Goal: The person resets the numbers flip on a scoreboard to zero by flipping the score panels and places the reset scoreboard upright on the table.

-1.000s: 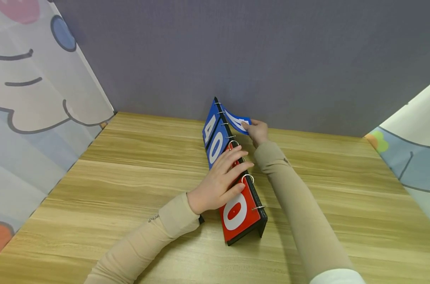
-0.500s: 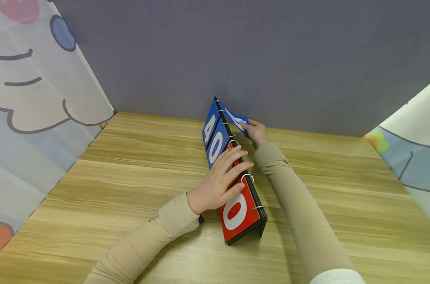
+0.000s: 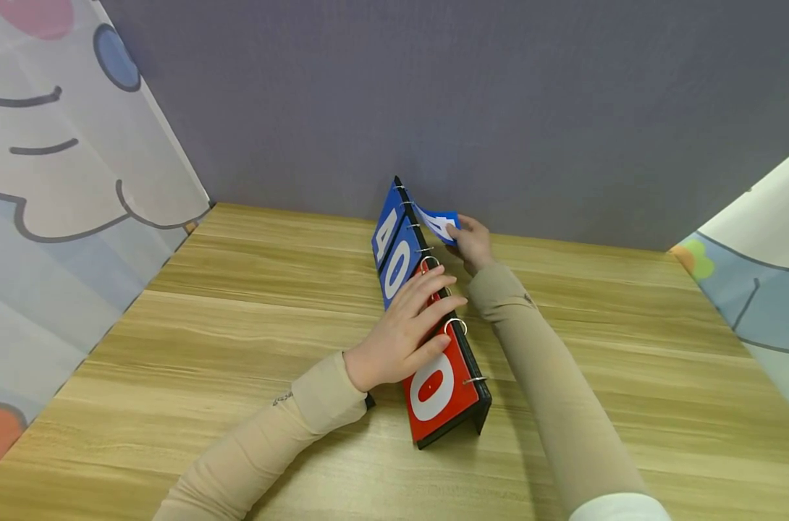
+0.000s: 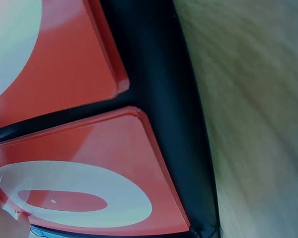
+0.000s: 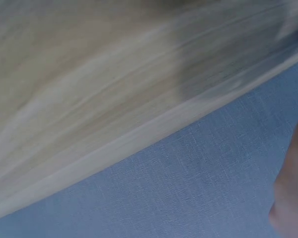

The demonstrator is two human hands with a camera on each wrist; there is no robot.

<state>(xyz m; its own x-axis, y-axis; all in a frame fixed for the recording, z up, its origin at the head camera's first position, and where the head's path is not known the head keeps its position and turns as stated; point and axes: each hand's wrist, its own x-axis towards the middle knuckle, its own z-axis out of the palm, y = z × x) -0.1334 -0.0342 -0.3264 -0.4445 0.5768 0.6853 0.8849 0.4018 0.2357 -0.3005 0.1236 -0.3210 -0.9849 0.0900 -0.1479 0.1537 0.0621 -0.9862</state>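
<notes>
From the head camera I see a tabletop flip scoreboard (image 3: 433, 325) standing on the wooden worktop (image 3: 238, 325), running from near centre away toward the grey back wall (image 3: 433, 87). Its near half carries red cards (image 3: 436, 387) with a white 0 showing; its far half carries blue cards (image 3: 391, 250) reading 4 and 0. My left hand (image 3: 401, 333) lies over the middle of the scoreboard, fingers (image 3: 433, 282) straight and spread, pressing on the far red card and reaching up to the ringed top edge; it grasps nothing. My right hand (image 3: 473, 239) is at the far end, on the right side of the ridge, pinching the free edge of a loose blue card (image 3: 436, 223) that is lifted off the stack and curves over the rings. Both forearms wear beige sleeves (image 3: 551, 405). Printed cartoon curtains hang at the left (image 3: 62, 181) and at the far right (image 3: 753, 289).

The left wrist camera sits very close to the scoreboard: two red cards (image 4: 74, 163) with white digit shapes fill the left, the black frame (image 4: 159, 109) runs between and beside them, and blurred worktop (image 4: 258, 124) lies to the right. A fingertip shows at the lower left corner, touching the lower card.

The right wrist camera shows only blurred worktop (image 5: 89, 84) meeting the grey wall (image 5: 188, 188), with a sliver of my hand at the right edge; from here I cannot tell how the fingers lie.
</notes>
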